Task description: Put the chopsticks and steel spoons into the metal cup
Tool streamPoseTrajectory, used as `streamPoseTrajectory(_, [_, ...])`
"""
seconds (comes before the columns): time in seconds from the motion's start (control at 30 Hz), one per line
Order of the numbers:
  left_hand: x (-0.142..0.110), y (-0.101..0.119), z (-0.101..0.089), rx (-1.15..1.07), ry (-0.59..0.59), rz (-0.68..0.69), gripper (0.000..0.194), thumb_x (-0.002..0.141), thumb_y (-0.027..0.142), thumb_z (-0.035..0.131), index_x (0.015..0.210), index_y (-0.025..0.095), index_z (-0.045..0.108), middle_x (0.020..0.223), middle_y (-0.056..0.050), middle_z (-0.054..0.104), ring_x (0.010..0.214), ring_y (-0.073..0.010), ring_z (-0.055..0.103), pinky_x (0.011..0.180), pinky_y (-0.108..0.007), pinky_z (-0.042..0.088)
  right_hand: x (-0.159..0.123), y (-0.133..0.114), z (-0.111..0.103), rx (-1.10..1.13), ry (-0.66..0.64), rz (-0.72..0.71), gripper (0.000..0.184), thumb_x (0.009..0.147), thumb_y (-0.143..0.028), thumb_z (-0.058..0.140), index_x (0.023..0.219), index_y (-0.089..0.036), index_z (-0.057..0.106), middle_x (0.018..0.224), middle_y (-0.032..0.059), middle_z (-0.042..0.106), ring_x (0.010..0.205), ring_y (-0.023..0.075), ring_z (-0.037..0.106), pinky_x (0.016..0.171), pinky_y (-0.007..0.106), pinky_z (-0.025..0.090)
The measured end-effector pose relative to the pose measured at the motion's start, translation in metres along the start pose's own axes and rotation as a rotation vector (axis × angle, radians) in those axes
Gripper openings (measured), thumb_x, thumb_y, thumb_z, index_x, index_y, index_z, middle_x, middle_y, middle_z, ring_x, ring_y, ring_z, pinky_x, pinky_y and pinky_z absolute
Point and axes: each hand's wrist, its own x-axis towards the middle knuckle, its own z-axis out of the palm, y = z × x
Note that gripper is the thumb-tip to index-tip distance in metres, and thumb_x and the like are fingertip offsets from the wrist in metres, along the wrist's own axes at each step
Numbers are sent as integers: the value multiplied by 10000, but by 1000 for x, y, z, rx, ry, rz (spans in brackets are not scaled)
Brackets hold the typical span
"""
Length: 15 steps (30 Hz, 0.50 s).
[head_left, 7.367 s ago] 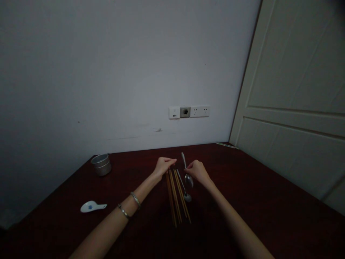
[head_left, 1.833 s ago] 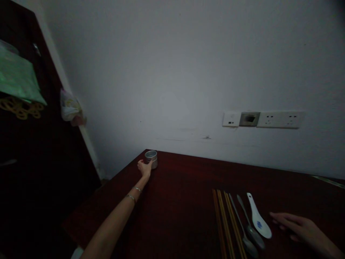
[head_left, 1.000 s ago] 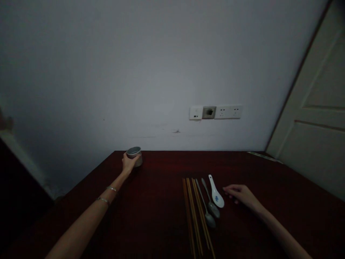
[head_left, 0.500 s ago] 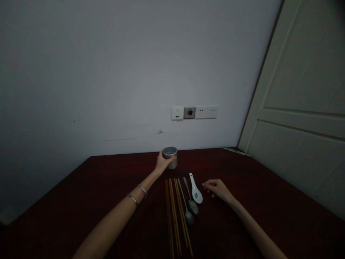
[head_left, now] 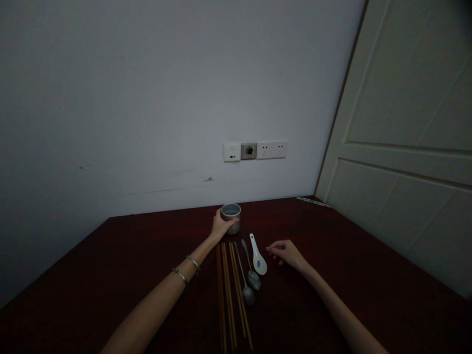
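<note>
The left hand [head_left: 220, 225] is grasping a grey cup [head_left: 233, 214], its fingers wrapping the left side and its thumb crossing the front. Nearer the person than those fingers, chopsticks [head_left: 228, 292] and two metal spoons [head_left: 249, 296] are lying in a row. The right hand's fingers are curling loosely, released, and a white spoon [head_left: 259, 265] is lying just left of their tips.

Six chopsticks [head_left: 228, 290], two metal spoons [head_left: 254, 280] and one porcelain spoon [head_left: 259, 265] lie near. Farther off stands one metal cup [head_left: 235, 228]. Two bracelets [head_left: 180, 275] show.
</note>
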Motion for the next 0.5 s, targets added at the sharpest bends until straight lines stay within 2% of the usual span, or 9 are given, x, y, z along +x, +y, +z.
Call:
streamPoseTrajectory(0.3, [-1, -4, -2, 20, -38, 52, 647, 514, 275, 751, 1073, 124, 463, 1040, -119, 575, 941, -193, 555, 840, -315, 407, -3, -4, 0, 4, 12, 9, 304, 625, -422, 620, 660, -121, 635, 576, 13, 590, 478, 73, 491, 335, 136, 385])
streamPoseTrajectory(0.5, [-5, 0, -3, 43, -45, -7, 740, 478, 284, 761, 1128, 134, 441, 1092, -126, 534, 1026, -214, 495, 908, -347, 340, -2, -3, 0, -10, 7, 3, 316, 627, -426, 613, 657, -112, 635, 582, 18, 594, 475, 71, 486, 331, 136, 375])
